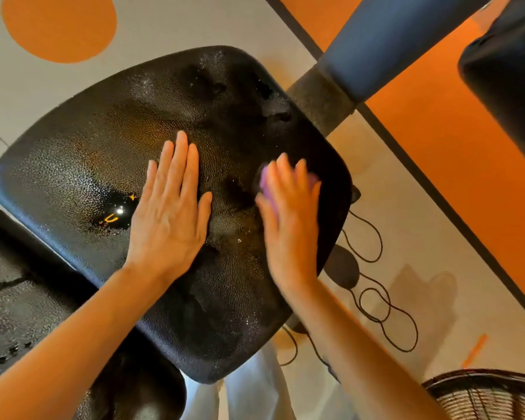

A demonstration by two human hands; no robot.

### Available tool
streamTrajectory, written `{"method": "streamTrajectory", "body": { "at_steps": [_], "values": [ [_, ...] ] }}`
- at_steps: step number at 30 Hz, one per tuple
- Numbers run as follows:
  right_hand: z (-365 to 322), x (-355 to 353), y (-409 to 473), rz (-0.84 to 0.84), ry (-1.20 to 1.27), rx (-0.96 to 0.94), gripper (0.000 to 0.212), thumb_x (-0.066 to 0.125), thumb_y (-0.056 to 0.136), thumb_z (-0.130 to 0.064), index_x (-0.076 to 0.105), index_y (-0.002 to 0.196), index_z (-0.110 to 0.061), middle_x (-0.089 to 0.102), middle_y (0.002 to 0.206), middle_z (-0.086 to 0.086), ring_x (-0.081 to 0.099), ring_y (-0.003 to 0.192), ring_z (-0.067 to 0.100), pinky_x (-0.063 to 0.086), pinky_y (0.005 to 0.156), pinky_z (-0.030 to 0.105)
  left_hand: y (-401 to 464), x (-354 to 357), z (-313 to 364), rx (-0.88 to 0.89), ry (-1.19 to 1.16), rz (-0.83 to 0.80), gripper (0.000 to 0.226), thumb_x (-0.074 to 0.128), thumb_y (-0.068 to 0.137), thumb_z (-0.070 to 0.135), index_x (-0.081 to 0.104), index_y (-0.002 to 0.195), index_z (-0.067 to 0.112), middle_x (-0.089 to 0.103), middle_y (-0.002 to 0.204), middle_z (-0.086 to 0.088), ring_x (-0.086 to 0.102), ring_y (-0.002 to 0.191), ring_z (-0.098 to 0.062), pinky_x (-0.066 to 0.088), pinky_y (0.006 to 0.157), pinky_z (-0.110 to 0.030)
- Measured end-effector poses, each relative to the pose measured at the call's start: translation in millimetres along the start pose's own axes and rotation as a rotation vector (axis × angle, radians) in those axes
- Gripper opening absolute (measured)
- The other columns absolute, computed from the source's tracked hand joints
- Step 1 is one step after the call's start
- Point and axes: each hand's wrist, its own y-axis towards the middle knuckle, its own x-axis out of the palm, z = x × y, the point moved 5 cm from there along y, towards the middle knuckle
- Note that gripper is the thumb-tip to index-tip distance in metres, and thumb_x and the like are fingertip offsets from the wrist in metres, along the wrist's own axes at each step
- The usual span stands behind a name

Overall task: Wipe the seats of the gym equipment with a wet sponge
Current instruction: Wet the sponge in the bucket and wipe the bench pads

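A black textured seat pad (109, 153) fills the middle of the view, wet with droplets and a shiny puddle left of centre. My left hand (170, 207) lies flat on the pad, fingers straight and together. My right hand (288, 213), blurred by motion, presses a purple sponge (265, 180) onto the pad near its right edge. Only a small part of the sponge shows under the fingers.
A second black pad (28, 298) sits at the lower left. A blue padded bar on a grey post (385, 40) rises at the upper right, with another dark pad (509, 74) beyond. Black cords (376, 298) loop on the grey and orange floor. A fan grille (491, 398) shows at the bottom right.
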Motion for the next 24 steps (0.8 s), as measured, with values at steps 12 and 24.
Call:
{"method": "streamTrajectory", "body": {
  "at_steps": [12,24],
  "values": [
    [-17,9,12,-0.037,-0.057,-0.013,0.048,0.04,0.1,-0.024,0.034,0.148,-0.021,0.024,0.158,0.003,0.011,0.149,0.027,0.011,0.119,0.053,-1,2,1,-0.007,0.007,0.014,0.064,0.022,0.101,0.037,0.006,0.155,0.007,-0.003,0.164,-0.009,-0.005,0.152,-0.022,0.0,0.123,-0.038],
    [9,10,103,0.065,-0.26,0.189,0.052,0.033,0.102,-0.04,0.028,0.151,-0.022,0.017,0.16,0.01,0.012,0.147,0.037,0.012,0.115,0.056,22,-25,-25,0.065,-0.071,0.074,0.06,0.025,0.104,0.036,0.01,0.155,0.009,0.001,0.164,-0.008,-0.001,0.152,-0.024,0.003,0.123,-0.041]
  ]
}}
